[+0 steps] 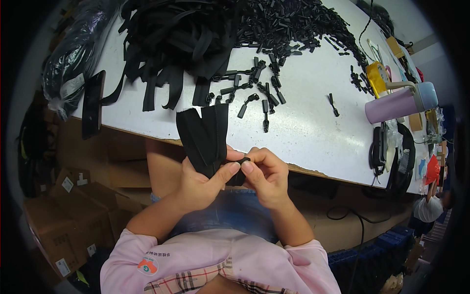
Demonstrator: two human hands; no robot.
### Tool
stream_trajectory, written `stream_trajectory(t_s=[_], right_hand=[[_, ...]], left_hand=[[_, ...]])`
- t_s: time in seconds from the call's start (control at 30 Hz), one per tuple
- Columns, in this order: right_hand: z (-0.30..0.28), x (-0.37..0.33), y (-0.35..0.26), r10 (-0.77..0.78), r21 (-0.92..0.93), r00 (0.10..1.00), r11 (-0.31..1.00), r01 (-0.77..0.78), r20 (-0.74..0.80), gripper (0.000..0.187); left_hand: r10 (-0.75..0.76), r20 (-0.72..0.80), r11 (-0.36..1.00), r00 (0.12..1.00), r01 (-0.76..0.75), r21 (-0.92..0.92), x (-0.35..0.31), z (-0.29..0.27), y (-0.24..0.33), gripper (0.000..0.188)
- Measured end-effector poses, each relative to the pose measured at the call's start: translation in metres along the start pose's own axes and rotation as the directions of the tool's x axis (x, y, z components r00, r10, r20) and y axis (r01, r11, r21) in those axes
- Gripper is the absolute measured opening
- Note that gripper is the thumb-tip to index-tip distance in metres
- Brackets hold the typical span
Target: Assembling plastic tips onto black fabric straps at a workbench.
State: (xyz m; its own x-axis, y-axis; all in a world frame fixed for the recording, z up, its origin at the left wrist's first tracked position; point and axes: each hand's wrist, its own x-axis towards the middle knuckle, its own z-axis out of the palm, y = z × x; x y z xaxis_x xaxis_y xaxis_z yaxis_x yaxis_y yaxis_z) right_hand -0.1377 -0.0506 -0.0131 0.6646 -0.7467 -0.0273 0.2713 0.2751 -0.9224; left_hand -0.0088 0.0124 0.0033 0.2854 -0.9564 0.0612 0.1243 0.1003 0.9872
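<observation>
My left hand [200,185] is closed around a black zipper tape [205,137], whose two strips spread apart upward over the table edge. The thumb tips of both hands nearly meet in front of my body. Between them is a small black piece [243,160], which looks like a zipper slider and is mostly covered by the fingers. My right hand [268,179] pinches this piece between thumb and forefinger. Several loose black zipper sliders with long pulls [266,115] lie on the table just beyond my hands.
A heap of black zipper tapes [181,39] covers the far left, beside a large pile of sliders [298,24]. A phone [93,105] overhangs the left table edge [139,137]. At right lies a purple bottle [391,104] near yellow tape [377,78]. Cardboard boxes [73,220] stand low at left.
</observation>
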Motion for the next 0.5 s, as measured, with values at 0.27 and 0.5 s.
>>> stream_trajectory(t_s=[0.27,0.5], right_hand=[[0.005,0.011,-0.004,-0.214,-0.276,0.977,0.938,0.208,0.01,0.008],[0.005,0.009,-0.002,0.014,-0.608,0.948,0.771,0.192,0.317,0.015]], left_hand=[[-0.13,0.001,0.982,0.991,0.129,-0.138,0.0,-0.005,-0.006,0.012],[-0.195,-0.023,0.967,0.981,0.188,-0.171,0.008,-0.017,0.005,0.015]])
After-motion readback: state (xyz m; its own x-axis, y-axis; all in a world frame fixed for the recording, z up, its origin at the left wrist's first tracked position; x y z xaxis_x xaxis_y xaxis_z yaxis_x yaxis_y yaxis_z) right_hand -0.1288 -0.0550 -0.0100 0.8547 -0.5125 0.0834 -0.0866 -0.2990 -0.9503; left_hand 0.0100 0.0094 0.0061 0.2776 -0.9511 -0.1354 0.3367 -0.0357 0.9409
